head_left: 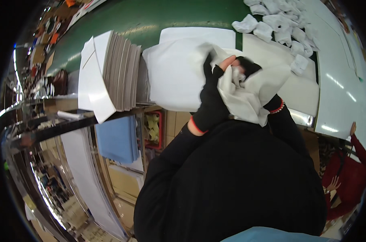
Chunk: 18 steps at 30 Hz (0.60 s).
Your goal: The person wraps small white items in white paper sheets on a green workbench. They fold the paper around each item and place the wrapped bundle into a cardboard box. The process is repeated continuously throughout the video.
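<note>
I hold a crumpled white cloth (247,97) above the table, close to my body; its exact kind does not show. My left hand (213,94), in a black glove with bare fingertips, is closed on the cloth's left side, its thumb side toward the middle. My right hand (248,67), gloved likewise, grips the bunched top of the cloth. Folds cover much of that hand, and motion smears its fingers. A beaded red bracelet (278,108) circles the right wrist. Under and left of the cloth lies a flat white sheet-like piece (173,76).
A tall stack of grey-white boards (120,72) stands at the left, with loose white card pieces (92,80) against it. Several small bundled white cloths (279,26) lie heaped at the far right. A blue stack (117,139) sits below the table. A person in red (348,181) is at right.
</note>
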Motion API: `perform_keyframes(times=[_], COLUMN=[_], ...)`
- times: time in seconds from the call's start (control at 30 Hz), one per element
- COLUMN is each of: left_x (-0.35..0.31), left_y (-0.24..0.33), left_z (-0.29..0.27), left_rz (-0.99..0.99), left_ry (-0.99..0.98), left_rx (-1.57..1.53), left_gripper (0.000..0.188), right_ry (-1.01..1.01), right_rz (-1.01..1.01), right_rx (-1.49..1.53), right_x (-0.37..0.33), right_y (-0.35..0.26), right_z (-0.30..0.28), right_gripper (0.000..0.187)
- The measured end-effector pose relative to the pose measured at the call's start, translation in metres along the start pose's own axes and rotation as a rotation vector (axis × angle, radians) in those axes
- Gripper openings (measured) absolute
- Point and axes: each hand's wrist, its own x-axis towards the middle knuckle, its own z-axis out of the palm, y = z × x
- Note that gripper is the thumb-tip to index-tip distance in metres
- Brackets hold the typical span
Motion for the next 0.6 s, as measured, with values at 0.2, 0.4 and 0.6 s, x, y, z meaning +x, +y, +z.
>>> perform_keyframes(times=[0.2,0.4,0.6], left_x=[0.016,-0.03,-0.048], left_y=[-0.011,-0.124,-0.146], left_z=[-0.079,-0.132,-0.1], left_rz=[0.062,0.098,-0.109], left_ry=[0.046,-0.056,-0.143], left_rx=[0.393,0.957,1.186], left_gripper=[0.064,0.057,0.064], right_ry=[-0.306,-0.443,-0.632], right_rz=[-0.231,0.194,-0.099], right_rx=[-0.347,-0.52,-0.891], right_x=[0.016,-0.022,-0.026], right_y=[-0.027,0.059,0.098], right_z=[0.039,0.011,0.021], right_gripper=[0.04,0.023,0.032])
